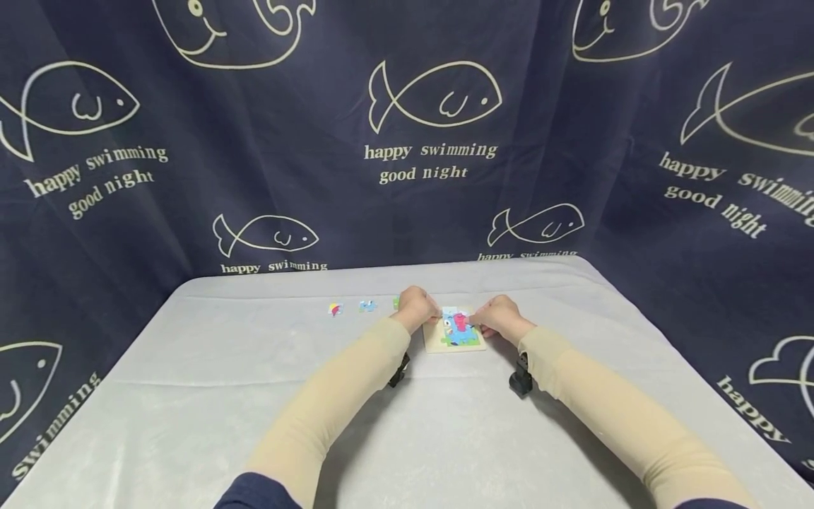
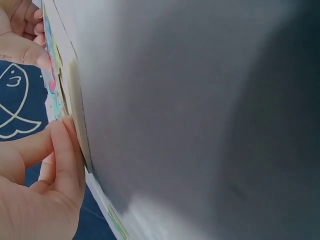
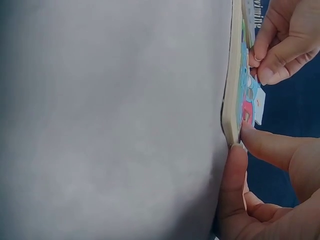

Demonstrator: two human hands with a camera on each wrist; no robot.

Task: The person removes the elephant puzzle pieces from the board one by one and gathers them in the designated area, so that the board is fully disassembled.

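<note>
A wooden puzzle board [image 1: 434,341] with a bright picture of blue, pink and green pieces lies flat on the table. At its upper left edge my left hand [image 1: 416,307] pinches a light-blue puzzle piece [image 2: 57,111] between thumb and fingers; the fingers hide most of it. My right hand [image 1: 502,317] grips the board's right edge. In the right wrist view, one fingertip [image 3: 247,131] rests on top by the pink part [image 3: 247,109], and another touches the board's side.
Left of the board, a piece with red and yellow [image 1: 335,309] and a blue one [image 1: 367,306] lie apart in a row. A green piece [image 1: 396,302] is partly hidden behind my left hand. A dark fish-print curtain [image 1: 432,212] hangs behind the grey-covered table [image 1: 445,424].
</note>
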